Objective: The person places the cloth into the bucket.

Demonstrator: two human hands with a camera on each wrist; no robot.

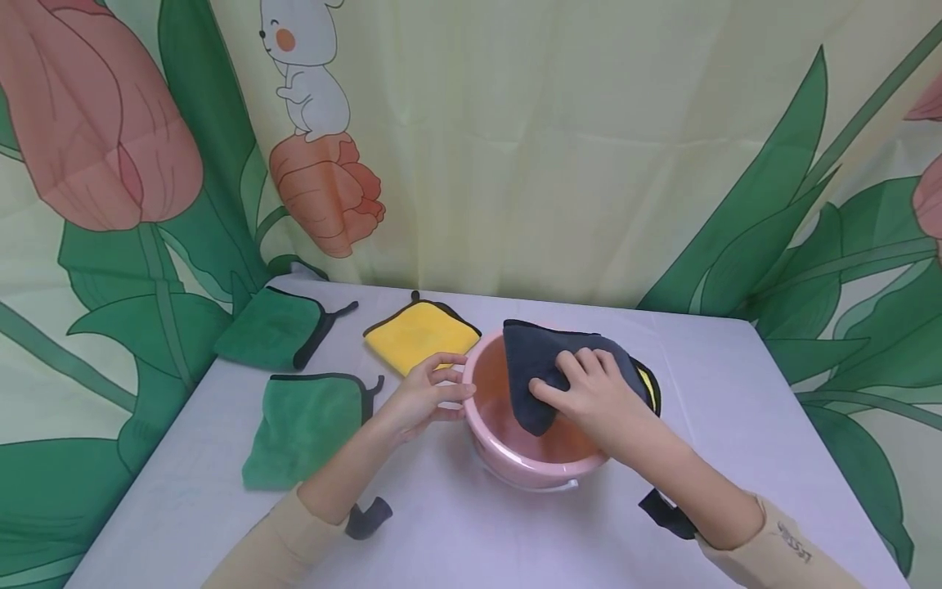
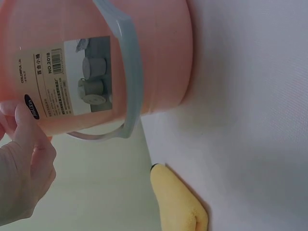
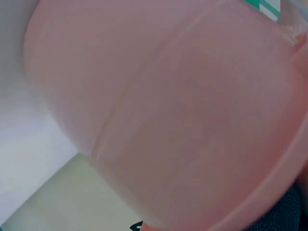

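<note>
Grey cloth (image 1: 543, 362) gripped by the right hand (image 1: 598, 394), fingers bent and thumb closed in on it. Cloth sits across the mouth of the pink bucket (image 1: 502, 450): one corner hangs inside the opening, far side reaches past the right of the rim, yellow underside and black edging peeking out. Can't tell how deep that corner goes; the hand covers the middle. Right wrist view is mostly bucket wall, with a sliver of dark cloth low right.

Left hand (image 1: 421, 401): fingers half spread, loosely bent, tips against the left of the rim. Can't see whether any hook inside. Palm cut off in the left wrist view.

Bucket label (image 2: 65, 79) reads "百合小桶", "NO.2018", "COLORFUL" plus a word too small to trust. Dark oval logo, ending looks like "Xin", start unclear. Barcode and small print unreadable. Handle (image 2: 132, 72) is translucent, top end cropped there.

Yellow cloth (image 1: 421, 334) just beyond the left hand, cropped in left wrist view. Light green cloth (image 1: 305, 425) partly behind the left forearm; dark green cloth (image 1: 274, 329) behind that. All on the table (image 1: 552, 548).

Right sleeve (image 1: 769, 541) has lettering, not legible. Curtain (image 1: 515, 164) behind: rabbit's ears cropped at top.
</note>
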